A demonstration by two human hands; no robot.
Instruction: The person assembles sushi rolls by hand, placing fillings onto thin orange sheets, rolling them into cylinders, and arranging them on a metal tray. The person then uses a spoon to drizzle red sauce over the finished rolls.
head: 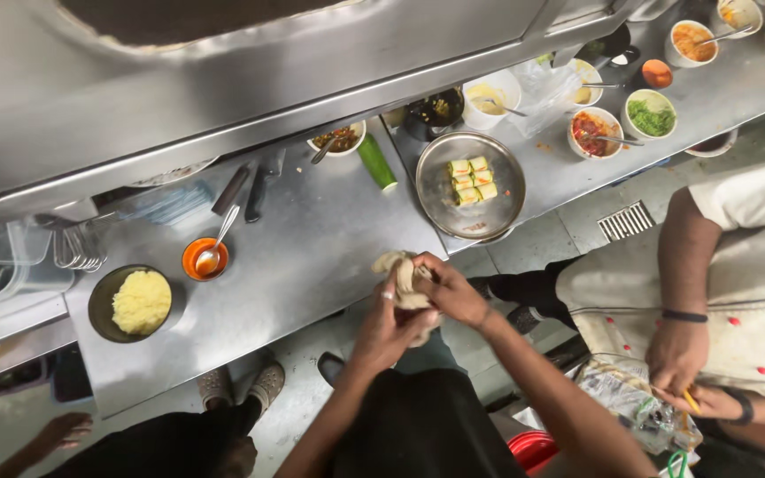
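Left hand [382, 332] and right hand [452, 292], each grip clamped on the beige cloth [405, 276].

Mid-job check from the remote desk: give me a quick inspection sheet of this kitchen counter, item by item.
Surface: steel counter, bare patch in front of the hands.
Job's things: beige cloth, bunched at the counter edge.
Clutter: steel pan of cut rolls; dark bowl of yellow mash; orange sauce bowl with spoon; cucumber; sauce and garnish bowls at the far end.
Grippers: left hand and right hand both closed round the cloth, fingers curled over it.
Cables: nothing seen.
Surroundings: steel shelf above; floor drain; another person's hand at a plastic bag beside.
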